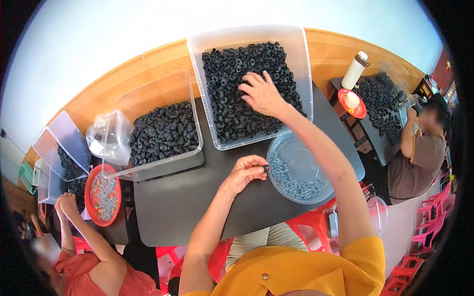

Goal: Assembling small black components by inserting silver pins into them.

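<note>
My left hand [245, 172] is pinched shut over the dark table, holding a small black plastic part [266, 168] between thumb and fingertips. Over the large clear bin [216, 133] my right hand [264, 95] reaches in with fingers spread, at the surface of a heap of black plastic parts [232, 74]. Whether any fingertip touches a part cannot be made out. Below my right forearm sits a round clear tray [301, 170] with many small silvery metal pieces [281, 180] scattered in it, close to my left hand.
Left of the bin stands another clear bin [197, 148] of black parts, beside a plastic bag [111, 135]. People work at both sides, one near a red tray [92, 209], another by a side table holding a white bottle [354, 71]. Red stools [311, 222] stand below the table [173, 212].
</note>
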Available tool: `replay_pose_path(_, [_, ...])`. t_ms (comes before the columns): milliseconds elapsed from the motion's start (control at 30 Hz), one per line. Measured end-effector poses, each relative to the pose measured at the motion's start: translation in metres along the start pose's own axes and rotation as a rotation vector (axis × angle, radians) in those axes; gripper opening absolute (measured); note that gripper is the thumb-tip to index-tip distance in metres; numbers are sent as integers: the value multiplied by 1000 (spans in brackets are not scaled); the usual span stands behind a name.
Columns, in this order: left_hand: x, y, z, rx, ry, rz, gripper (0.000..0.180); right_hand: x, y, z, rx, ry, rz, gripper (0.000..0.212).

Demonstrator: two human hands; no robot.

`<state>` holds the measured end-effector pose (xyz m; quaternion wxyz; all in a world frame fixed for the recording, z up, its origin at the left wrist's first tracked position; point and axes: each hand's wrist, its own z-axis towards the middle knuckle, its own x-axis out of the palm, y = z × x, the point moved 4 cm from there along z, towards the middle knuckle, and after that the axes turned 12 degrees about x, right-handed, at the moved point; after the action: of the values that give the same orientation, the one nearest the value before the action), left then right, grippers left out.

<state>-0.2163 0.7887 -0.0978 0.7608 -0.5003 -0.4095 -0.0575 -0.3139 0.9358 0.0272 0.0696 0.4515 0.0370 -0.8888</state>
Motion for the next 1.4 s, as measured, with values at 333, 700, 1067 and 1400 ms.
replay_pose_path(333, [4,-3,0,1,-12,20,14,-52,-53,-36,125,-48,71,27])
replay_pose_path(700, [3,-2,0,-7,-9,27,15,-56,-56,-57,407,-65,364,10])
replay_pose_path(1067, [4,-2,1,-15,-20,23,15,-53,-58,-76,494,-73,468,7])
replay_pose_path(1400, [3,-2,1,-6,0,19,16,-44,-37,-93,427,24,397,5])
